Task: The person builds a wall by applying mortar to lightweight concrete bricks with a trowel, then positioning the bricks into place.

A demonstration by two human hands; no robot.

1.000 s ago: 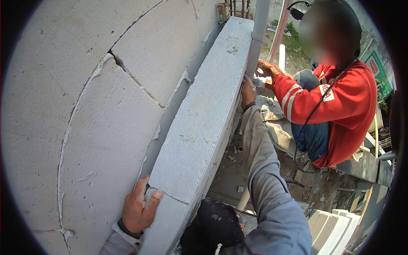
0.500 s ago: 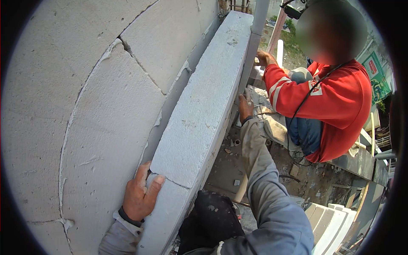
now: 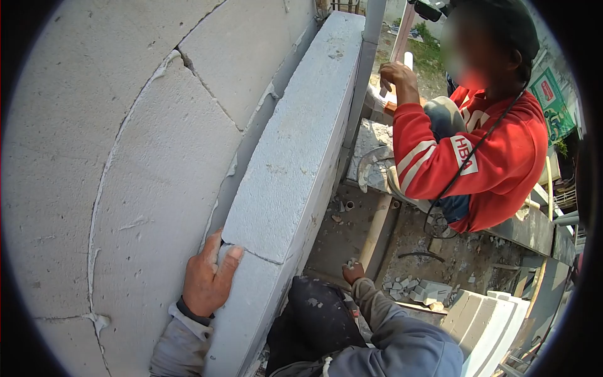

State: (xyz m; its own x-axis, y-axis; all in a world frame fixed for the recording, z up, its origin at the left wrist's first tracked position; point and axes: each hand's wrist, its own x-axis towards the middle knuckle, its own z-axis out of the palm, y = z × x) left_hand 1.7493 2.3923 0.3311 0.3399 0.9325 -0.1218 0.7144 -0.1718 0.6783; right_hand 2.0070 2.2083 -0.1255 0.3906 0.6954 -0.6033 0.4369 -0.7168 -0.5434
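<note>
My left hand (image 3: 210, 276) grips the upper edge of the pale concrete blocks, at the joint between the long block (image 3: 295, 144) and the nearer block (image 3: 248, 289). Its thumb lies on the nearer block's top, and the fingers reach down into the gap beside the wall, partly hidden. My right hand (image 3: 353, 272) is low on the other side of the blocks, beside the lower end of a tan pole (image 3: 375, 229). Its fingers look curled; what they hold, if anything, cannot be made out.
A block wall (image 3: 157, 157) with mortar joints rises on the left. A grey post (image 3: 370, 47) stands at the long block's far end. A co-worker in a red top (image 3: 496, 157) crouches at the right. Rubble (image 3: 421, 289) and stacked pale blocks (image 3: 483, 320) lie below.
My right hand has left the far side of the long block and moved down toward me, beside the pole. My left hand stays put. The co-worker's arm has lifted and the head has turned.
</note>
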